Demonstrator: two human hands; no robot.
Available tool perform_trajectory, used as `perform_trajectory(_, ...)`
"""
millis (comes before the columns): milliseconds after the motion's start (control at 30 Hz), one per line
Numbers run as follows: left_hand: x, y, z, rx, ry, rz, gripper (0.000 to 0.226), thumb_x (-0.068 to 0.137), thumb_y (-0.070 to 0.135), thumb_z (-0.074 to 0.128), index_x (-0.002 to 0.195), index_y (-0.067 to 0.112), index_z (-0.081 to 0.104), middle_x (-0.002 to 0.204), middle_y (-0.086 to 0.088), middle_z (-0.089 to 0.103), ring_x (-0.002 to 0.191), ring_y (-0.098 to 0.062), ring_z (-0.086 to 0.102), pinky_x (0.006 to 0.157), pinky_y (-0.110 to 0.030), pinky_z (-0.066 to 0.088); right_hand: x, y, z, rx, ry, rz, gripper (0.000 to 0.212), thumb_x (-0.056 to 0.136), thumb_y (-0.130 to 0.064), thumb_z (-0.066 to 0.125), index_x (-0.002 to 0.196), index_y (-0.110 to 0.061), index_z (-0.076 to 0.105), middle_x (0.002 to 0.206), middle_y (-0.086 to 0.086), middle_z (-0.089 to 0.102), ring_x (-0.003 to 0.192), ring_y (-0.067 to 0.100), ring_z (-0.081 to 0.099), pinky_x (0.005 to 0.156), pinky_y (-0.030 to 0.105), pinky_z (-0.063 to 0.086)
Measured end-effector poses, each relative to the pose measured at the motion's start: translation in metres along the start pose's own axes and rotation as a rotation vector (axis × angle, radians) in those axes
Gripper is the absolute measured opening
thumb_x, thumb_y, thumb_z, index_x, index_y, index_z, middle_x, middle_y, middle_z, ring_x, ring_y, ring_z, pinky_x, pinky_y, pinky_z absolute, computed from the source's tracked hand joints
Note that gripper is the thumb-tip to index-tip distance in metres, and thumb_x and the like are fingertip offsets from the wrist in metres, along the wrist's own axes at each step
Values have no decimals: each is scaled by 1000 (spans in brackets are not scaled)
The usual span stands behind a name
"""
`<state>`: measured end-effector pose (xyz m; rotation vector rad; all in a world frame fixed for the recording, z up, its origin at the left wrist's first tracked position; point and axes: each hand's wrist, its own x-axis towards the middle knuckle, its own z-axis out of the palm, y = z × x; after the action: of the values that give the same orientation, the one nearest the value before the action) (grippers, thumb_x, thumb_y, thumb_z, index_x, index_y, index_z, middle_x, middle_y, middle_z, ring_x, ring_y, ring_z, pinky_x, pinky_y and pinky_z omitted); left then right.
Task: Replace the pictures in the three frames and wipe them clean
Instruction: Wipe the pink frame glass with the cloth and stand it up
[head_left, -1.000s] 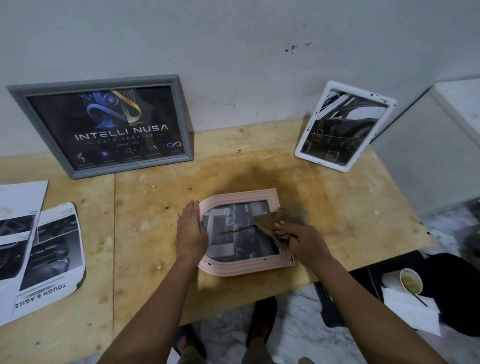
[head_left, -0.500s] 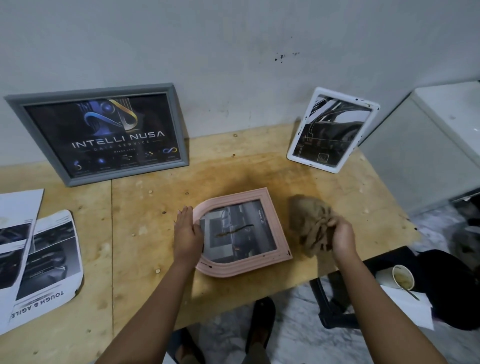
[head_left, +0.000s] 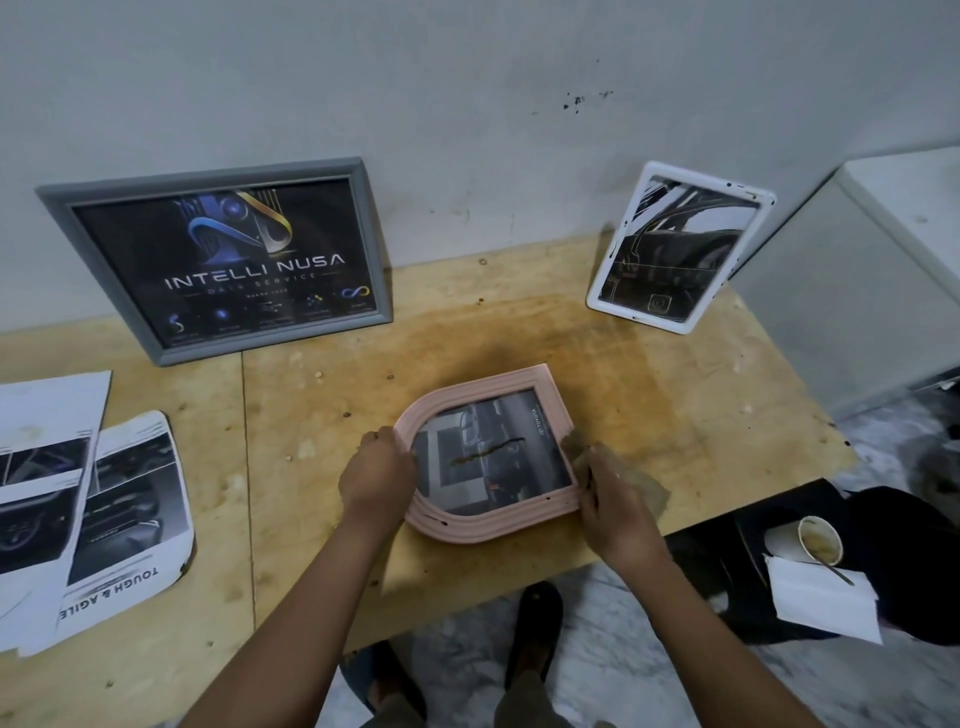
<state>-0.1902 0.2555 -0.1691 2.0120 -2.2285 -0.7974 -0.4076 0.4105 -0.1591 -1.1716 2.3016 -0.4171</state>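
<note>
- Pink frame (head_left: 483, 525) lies face up on the wooden table (head_left: 649, 374), directly between the two hands, with its arched end toward the left hand and its straight end toward the right.
- The left hand (head_left: 376, 473) grips the arched end, fingers curled over the rim and knuckles up.
- The right hand (head_left: 615, 504) sits at the straight end, its thumb side against the rim. Its fingers are bent over a brown cloth (head_left: 641, 483), which sticks out beyond the hand on the far and outer sides.
- How tightly the right hand grips the cloth cannot be told, as the fingertips are hidden.
- Between the hands, the picture (head_left: 519, 467) in the frame shows a grey car scene, and a brown streak (head_left: 488, 453) runs across its middle.
- Beyond the left hand, a grey frame (head_left: 280, 338) with a dark poster leans on the wall.
- Beyond the right hand, a white frame (head_left: 636, 316) leans on the same wall, well apart from the grey one.
- Far out past the left hand, loose prints (head_left: 88, 499) lie overlapped at the table's edge.
- Outward of the right hand, off the table and lower down, a paper cup (head_left: 818, 540) holding a spoon stands beside a white napkin (head_left: 821, 603) on something dark.
</note>
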Motion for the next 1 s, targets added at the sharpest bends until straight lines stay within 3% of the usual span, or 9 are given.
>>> perform_trajectory(67,-1,5,-2,55,-22,2,26,94,22,44,114,5,47,110,-15,59,96,-34,60,68,-33,43,-3,-2,12,-34,55,1,33,95,-12,40,128,-11,45,115,11,60,103,31,59,81,36,45)
perform_trajectory(167,-2,6,0,48,-46,-5,25,95,19,42,115,4,43,107,-18,61,96,-36,60,66,-33,40,-6,-8,23,-222,-26,26,47,99,-9,32,145,-1,25,153,17,24,141,28,25,115,38,24)
perform_trajectory(200,-3,5,0,28,-51,-10,25,95,18,42,114,3,43,107,-19,61,96,-37,59,67,-34,40,-6,-10,27,-283,6,18,46,98,-7,30,143,3,28,152,20,22,142,29,24,115,40,24)
perform_trajectory(300,-4,2,4,-47,-60,-16,23,95,20,41,110,4,43,105,-20,61,94,-39,58,67,-34,39,-11,-15,41,-365,87,59,49,83,-7,28,119,11,56,129,33,50,118,42,53,94,51,47)
perform_trajectory(500,-4,0,2,-141,-102,-21,25,96,21,40,112,4,42,106,-21,59,95,-39,57,66,-33,38,-28,-31,58,-389,89,114,56,77,-7,23,115,13,58,122,34,55,114,46,55,94,50,44)
perform_trajectory(600,-4,0,1,-158,-114,-27,26,96,23,40,114,5,41,106,-19,58,94,-37,56,65,-33,37,-35,-36,62,-419,141,107,55,79,-6,23,116,15,56,122,34,55,115,45,54,110,40,28)
perform_trajectory(700,-4,0,0,-161,-128,-40,28,95,24,40,116,6,40,107,-18,58,93,-35,56,65,-33,37,-42,-45,71,-481,132,67,55,78,-7,22,117,18,51,118,35,57,113,46,55,111,39,11)
perform_trajectory(833,-2,6,-3,-187,-151,-66,31,94,27,41,118,8,40,107,-16,57,83,-28,51,63,-33,37,-38,-55,74,-421,93,79,54,76,-9,26,111,16,59,116,34,59,108,45,59,95,47,47)
perform_trajectory(1000,1,12,-9,-217,-159,-105,34,94,28,42,122,9,39,108,-15,56,80,-25,47,64,-33,39,-43,-73,84,-286,179,25,52,74,-9,30,107,12,64,113,30,62,104,43,62,75,47,57)
